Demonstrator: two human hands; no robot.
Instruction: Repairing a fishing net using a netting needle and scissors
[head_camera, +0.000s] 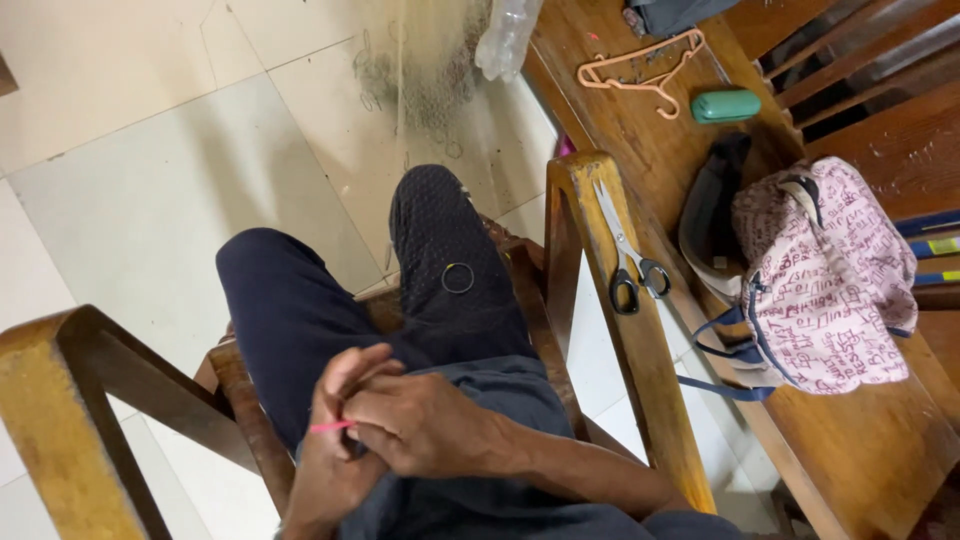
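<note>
Your left hand (335, 440) pinches the thin pink band (330, 427); right hand (425, 425) clasps over it (steel scissors (630, 255) at two o'clock); keep it taut.

Where things lie around my chair

My hands meet in my lap, a ring (458, 278) on my right thigh ahead of them. Scissors (630, 262) lie on the armrest (600, 300) to my right; beyond, a bag (825, 280) sits on the bench (880, 440), a hanger (645, 72) behind it.
</note>
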